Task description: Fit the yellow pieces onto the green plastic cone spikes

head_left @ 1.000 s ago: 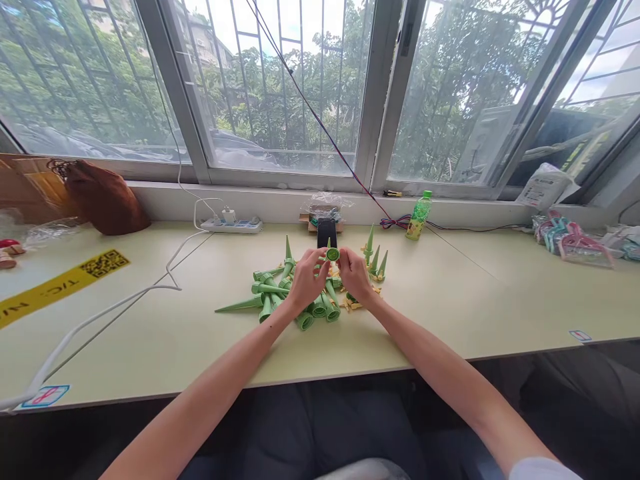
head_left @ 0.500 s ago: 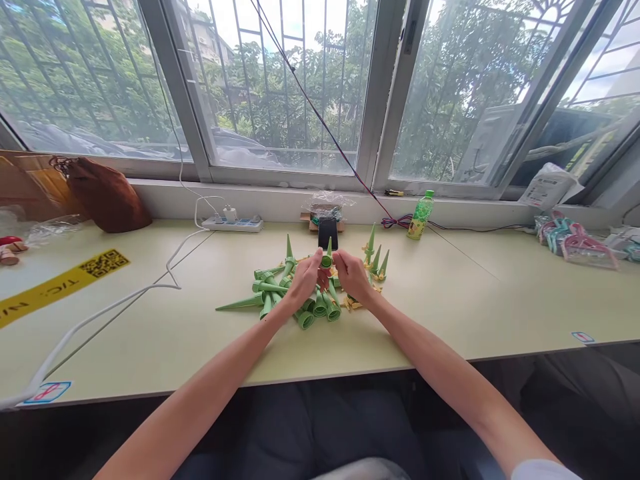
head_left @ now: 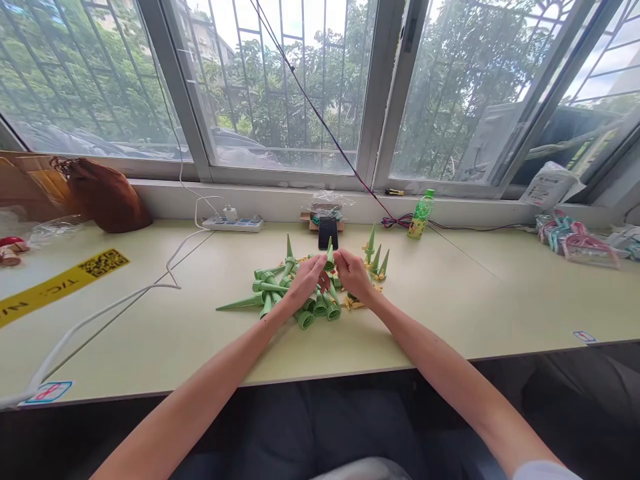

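Observation:
A green plastic cone spike (head_left: pixel 330 256), point up, is between my two hands above the pile. My left hand (head_left: pixel 309 275) is closed on its left side. Against its right side my right hand (head_left: pixel 351 272) is closed in a pinch; its fingertips hide what lies between them. Under and left of my hands lies a heap of green hollow cones (head_left: pixel 273 287), some with open threaded ends toward me. To the right, several green spikes (head_left: pixel 371 244) stand point up with yellow pieces at their bases. More small yellow pieces (head_left: pixel 354 303) lie beside my right wrist.
Behind my hands a black phone (head_left: pixel 328 233) leans on a small box. Farther back right stands a green bottle (head_left: pixel 421 215). A power strip (head_left: pixel 234 225) with a white cable lies left. A brown bag (head_left: pixel 103 197) and bagged pink and teal items (head_left: pixel 575 241) stand near the sides.
The cone between my hands has tipped, so its open ring end faces me less. Both hands have shifted only slightly; the heap is unchanged.

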`<state>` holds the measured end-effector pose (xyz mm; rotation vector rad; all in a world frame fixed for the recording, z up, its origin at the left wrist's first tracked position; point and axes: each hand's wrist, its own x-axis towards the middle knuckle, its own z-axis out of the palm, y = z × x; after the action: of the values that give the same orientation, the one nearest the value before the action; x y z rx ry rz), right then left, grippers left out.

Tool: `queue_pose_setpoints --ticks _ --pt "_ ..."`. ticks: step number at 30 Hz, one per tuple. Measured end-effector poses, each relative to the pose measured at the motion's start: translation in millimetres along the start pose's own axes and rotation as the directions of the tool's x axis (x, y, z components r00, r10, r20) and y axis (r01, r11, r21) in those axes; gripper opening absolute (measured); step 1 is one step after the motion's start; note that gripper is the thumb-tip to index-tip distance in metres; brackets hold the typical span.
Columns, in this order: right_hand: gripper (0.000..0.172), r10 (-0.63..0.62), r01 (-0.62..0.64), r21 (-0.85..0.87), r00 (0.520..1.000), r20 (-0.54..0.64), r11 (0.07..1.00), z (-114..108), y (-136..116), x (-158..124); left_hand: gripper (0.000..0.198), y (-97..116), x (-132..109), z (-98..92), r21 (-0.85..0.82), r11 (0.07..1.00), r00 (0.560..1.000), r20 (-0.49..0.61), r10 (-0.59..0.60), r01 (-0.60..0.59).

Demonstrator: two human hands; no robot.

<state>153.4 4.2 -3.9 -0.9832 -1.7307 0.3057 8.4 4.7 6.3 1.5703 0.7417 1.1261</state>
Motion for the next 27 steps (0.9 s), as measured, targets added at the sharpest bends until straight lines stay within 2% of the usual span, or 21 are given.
queue_pose_setpoints --ticks 10,17,27 --pt "0.039 0.067 -0.067 0.025 0.998 -0.018 0.997 0.0 2.2 1.6 0.035 -1.5 -1.5 -3.3 0.237 0.961 0.990 0.038 0.134 -0.140" --pt "0.042 0.118 -0.117 0.052 0.993 -0.015 0.992 0.1 3.7 1.7 0.037 -1.5 -2.9 -2.7 0.276 0.944 0.983 0.057 0.174 -0.183" --pt "0.046 0.118 -0.117 0.026 0.992 -0.052 0.993 -1.3 3.4 3.5 0.037 -2.7 -2.5 -2.5 0.323 0.917 0.973 0.070 0.222 -0.233"
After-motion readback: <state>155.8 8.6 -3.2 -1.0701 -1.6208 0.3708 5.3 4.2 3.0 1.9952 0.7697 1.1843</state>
